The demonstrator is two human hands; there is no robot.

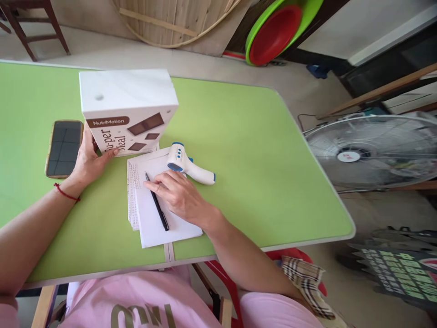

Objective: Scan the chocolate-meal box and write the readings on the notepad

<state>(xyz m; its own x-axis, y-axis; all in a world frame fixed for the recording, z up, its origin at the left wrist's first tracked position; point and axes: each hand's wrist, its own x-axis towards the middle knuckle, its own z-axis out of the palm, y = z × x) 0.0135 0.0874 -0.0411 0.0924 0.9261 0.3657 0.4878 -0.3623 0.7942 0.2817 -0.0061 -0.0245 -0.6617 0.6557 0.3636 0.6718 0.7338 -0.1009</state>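
Observation:
My left hand [89,159] grips a white box [128,93] by its lower left corner, thumb on the printed front and fingers round the side. "NutriMotion" and pictures of brown bars show on that front. Over a stack of paper sheets [167,234], my right hand [179,193] is loosely curled, its fingertips closed at the upper part of a black pen [160,209]. The pen slants across the top white sheet. Handwriting covers the sheets beneath, at the left. Just beyond my right hand, a white and blue infrared thermometer [196,171] lies partly on the paper.
A phone [64,148] lies left of my left hand on the green table [259,182]. Off the table's right side stands a fan [368,152]. Green and red basins [278,34] lean at the back, near a round wooden board [170,18]. A stool [37,27] stands back left.

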